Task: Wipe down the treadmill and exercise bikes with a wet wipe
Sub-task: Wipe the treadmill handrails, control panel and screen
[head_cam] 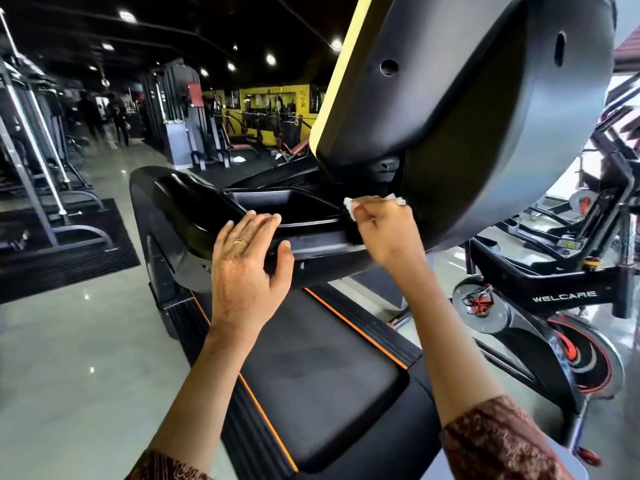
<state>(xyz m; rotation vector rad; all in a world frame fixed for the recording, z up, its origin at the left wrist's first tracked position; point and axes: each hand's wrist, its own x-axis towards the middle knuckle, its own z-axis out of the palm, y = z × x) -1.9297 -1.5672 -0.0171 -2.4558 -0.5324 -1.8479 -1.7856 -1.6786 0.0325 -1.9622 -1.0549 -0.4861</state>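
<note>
I stand at a black treadmill (194,216) with an orange-striped belt deck below me. Its big console housing (467,109) tilts up at the upper right. My right hand (384,230) grips a white wet wipe (349,206) and presses it against the tray edge just under the console. My left hand (247,265) rests on the front rim of the black tray (287,199), fingers laid straight over the rim and thumb underneath. A black exercise bike (561,299) marked WELCARE stands to the right.
Weight machines (45,161) on black mats line the left side over a glossy floor (79,358). Benches and racks stand before a yellow wall (266,98) at the back. People walk far off at the left. More bike frames crowd the right edge.
</note>
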